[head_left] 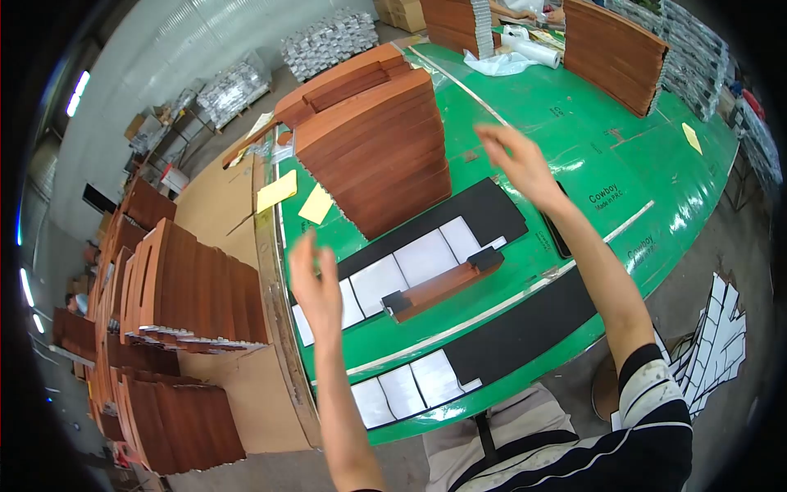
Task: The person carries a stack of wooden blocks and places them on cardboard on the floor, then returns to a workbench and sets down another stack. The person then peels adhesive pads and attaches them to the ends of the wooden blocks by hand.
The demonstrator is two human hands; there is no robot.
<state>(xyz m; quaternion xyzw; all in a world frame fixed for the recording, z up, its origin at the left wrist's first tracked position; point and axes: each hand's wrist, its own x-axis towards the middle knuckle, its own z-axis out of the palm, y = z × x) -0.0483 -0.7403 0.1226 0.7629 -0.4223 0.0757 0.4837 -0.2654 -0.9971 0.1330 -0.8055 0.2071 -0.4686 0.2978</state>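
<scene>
"What's nearest to us?"

"The worker's dark shirt (639, 451), just beyond the front edge of the green bench (656, 156)."

"Biggest thing behind the work?"

"The tall stack of brown boards (381, 156). I'd keep both sleeves clear of it; a nudge could shift the boards."

"And the pieces in play?"

"Two long black ones. The far strip (496, 209) lies in front of the stack, the near strip (529, 332) along the front edge. White sheets (377, 283) cover the left part of each. I'd keep them flat and handle them by the rims, so nothing creases."

"The hands?"

"Both seem raised, fingers loosely parted, nothing showing in either. The left hand (314, 283) is by the far strip's left end, the right hand (520, 164) near its right end. How high, I can't tell."

"And the brown bar (447, 289)?"

"It lies along the far strip's near side, a black block at each end. Whether it presses on the strip isn't clear. Lifting it level, one hand per end, should avoid dragging the sheets."

"Smaller still?"

"Yellow slips (277, 191), left of the stack. Best kept out from under the strips."
</scene>
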